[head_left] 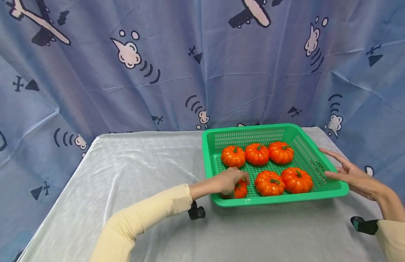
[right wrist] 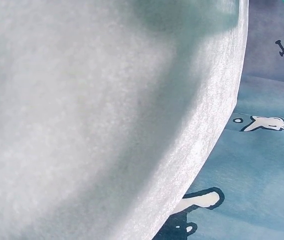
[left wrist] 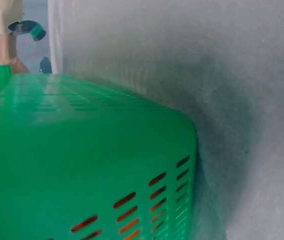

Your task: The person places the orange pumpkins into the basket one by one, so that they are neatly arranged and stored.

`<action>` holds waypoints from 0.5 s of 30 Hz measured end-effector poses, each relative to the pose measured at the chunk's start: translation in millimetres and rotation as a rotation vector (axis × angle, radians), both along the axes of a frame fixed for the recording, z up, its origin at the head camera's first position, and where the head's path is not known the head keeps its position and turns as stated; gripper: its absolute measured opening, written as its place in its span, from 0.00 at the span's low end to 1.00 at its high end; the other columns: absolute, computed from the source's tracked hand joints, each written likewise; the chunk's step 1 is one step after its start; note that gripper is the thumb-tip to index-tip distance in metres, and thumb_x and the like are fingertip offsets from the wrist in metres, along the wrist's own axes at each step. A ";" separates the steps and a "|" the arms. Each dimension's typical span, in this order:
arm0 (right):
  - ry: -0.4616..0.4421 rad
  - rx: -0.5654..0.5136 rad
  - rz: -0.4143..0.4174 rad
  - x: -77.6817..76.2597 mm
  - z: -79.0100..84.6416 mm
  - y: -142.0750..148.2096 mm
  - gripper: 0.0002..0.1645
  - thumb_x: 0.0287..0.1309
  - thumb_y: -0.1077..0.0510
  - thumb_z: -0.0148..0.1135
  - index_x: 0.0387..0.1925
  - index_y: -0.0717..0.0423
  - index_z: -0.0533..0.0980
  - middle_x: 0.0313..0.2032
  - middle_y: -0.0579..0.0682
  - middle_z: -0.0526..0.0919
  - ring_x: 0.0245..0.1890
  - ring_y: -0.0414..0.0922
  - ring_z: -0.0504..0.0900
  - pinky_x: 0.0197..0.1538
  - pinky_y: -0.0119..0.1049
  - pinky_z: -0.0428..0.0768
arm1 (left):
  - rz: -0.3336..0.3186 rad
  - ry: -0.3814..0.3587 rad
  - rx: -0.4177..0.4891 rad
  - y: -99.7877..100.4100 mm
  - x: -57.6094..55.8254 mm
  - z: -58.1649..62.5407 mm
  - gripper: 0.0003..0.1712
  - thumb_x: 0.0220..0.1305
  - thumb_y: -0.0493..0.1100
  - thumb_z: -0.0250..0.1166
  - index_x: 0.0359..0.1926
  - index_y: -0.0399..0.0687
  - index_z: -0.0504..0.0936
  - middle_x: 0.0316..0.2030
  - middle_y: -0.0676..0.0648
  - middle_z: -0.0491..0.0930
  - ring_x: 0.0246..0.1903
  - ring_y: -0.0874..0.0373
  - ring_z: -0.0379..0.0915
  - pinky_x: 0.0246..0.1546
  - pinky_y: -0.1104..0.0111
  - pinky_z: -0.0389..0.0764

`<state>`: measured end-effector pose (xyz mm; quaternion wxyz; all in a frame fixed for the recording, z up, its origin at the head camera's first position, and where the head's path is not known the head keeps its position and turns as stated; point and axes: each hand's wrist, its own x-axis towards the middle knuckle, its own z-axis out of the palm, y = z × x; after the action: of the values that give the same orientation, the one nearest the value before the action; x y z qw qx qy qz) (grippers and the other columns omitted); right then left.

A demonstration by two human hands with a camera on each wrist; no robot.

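Observation:
A green plastic basket (head_left: 209,153) with slotted walls holds several small orange pumpkins with green stems. Three sit along its back: a left one (head_left: 233,156), a middle one (head_left: 256,154) and a right one (head_left: 280,153). In front are a speckled pumpkin (head_left: 269,183) and a smoother one (head_left: 297,180). My left hand (head_left: 231,180) reaches over the left rim, its fingers curled over the front-left pumpkin (head_left: 242,190) and partly hiding it. At the right rim, my right hand (head_left: 356,177) is spread, thumb and index finger straight against the edge. The left wrist view shows the basket's outer wall (left wrist: 81,160).
The basket stands on a table with a pale grey cloth (head_left: 156,163), near its right edge. Behind hangs a blue curtain (head_left: 176,65) printed with planes and clouds. The right wrist view shows the cloth's edge (right wrist: 202,165) dropping off beside the curtain.

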<state>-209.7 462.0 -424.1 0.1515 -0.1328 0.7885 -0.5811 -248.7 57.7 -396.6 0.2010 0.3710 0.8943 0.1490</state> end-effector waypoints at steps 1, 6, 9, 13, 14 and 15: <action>-0.003 -0.006 0.003 -0.2 0.3 -0.2 0.46 0.70 0.71 0.42 0.75 0.29 0.40 0.52 0.34 0.76 0.46 0.43 0.82 0.41 0.45 0.83 | -0.001 -0.009 -0.012 0.3 -0.6 0.2 0.32 0.50 0.21 0.67 0.52 0.54 0.77 0.48 0.51 0.73 0.44 0.62 0.63 0.29 0.77 0.71; -0.011 0.089 -0.030 0.0 4.5 -4.1 0.47 0.69 0.68 0.46 0.75 0.29 0.38 0.44 0.41 0.80 0.45 0.38 0.81 0.42 0.41 0.83 | -0.021 -0.051 -0.076 0.2 -3.6 1.1 0.32 0.51 0.22 0.67 0.53 0.56 0.74 0.51 0.50 0.67 0.42 0.62 0.61 0.22 0.75 0.71; 0.001 0.251 -0.079 0.6 9.4 -7.5 0.48 0.69 0.63 0.51 0.75 0.29 0.35 0.43 0.43 0.79 0.52 0.35 0.77 0.45 0.43 0.81 | -0.052 -0.077 -0.085 -1.1 -6.3 3.0 0.36 0.52 0.21 0.63 0.58 0.57 0.72 0.53 0.51 0.68 0.42 0.62 0.62 0.20 0.75 0.70; 0.051 0.414 -0.123 2.2 17.3 -9.2 0.49 0.70 0.56 0.51 0.73 0.26 0.30 0.72 0.42 0.50 0.70 0.50 0.58 0.52 0.62 0.72 | -0.069 -0.107 -0.080 -1.9 -12.5 8.8 0.44 0.51 0.21 0.65 0.65 0.59 0.68 0.53 0.52 0.70 0.30 0.62 0.61 0.18 0.75 0.66; 0.054 0.439 -0.133 2.2 20.2 -9.1 0.48 0.71 0.54 0.50 0.72 0.25 0.29 0.74 0.42 0.41 0.71 0.50 0.53 0.52 0.61 0.72 | -0.069 -0.110 -0.076 -2.2 -14.5 10.2 0.45 0.51 0.23 0.67 0.67 0.60 0.67 0.54 0.51 0.71 0.29 0.62 0.61 0.19 0.75 0.66; 0.061 0.449 -0.141 2.4 23.4 -9.9 0.47 0.72 0.53 0.49 0.71 0.24 0.28 0.74 0.43 0.30 0.72 0.48 0.52 0.53 0.62 0.72 | -0.071 -0.109 -0.071 -3.1 -16.8 11.9 0.45 0.51 0.25 0.69 0.67 0.60 0.67 0.56 0.51 0.71 0.29 0.62 0.63 0.21 0.75 0.68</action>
<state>-207.3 452.1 -400.7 0.1122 -0.0579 0.9095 -0.3961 -265.5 54.6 -384.8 0.2675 0.3863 0.8731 0.1301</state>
